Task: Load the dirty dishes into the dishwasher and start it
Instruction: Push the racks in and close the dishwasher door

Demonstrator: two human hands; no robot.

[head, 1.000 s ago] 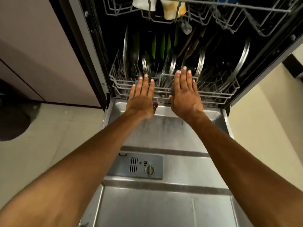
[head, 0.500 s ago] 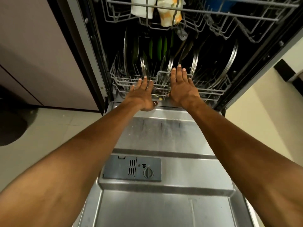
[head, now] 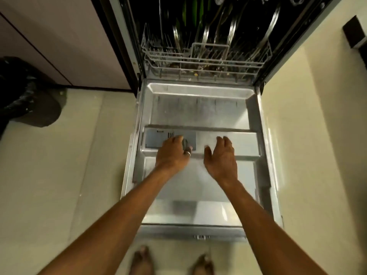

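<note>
The dishwasher door [head: 200, 114] lies open and flat in front of me. The lower rack [head: 200, 62] sits pushed inside the tub, holding steel plates [head: 231, 34] and green plates [head: 200, 8] on edge. My left hand [head: 171, 155] hovers over the grey detergent dispenser [head: 156, 139] on the door, fingers loosely curled, holding nothing. My right hand [head: 221, 157] hangs beside it over the door's steel panel, fingers relaxed and empty. Both hands are blurred by motion.
A pale cabinet front [head: 65, 40] stands left of the machine. A black rubbish bag [head: 21, 92] sits on the tiled floor at far left. My bare feet [head: 172, 262] stand at the door's front edge. A cream wall [head: 327, 116] runs along the right.
Both hands left the lower rack's front rim and drew back toward me over the door. The rack now sits fully inside, and my view has pulled back and down.
</note>
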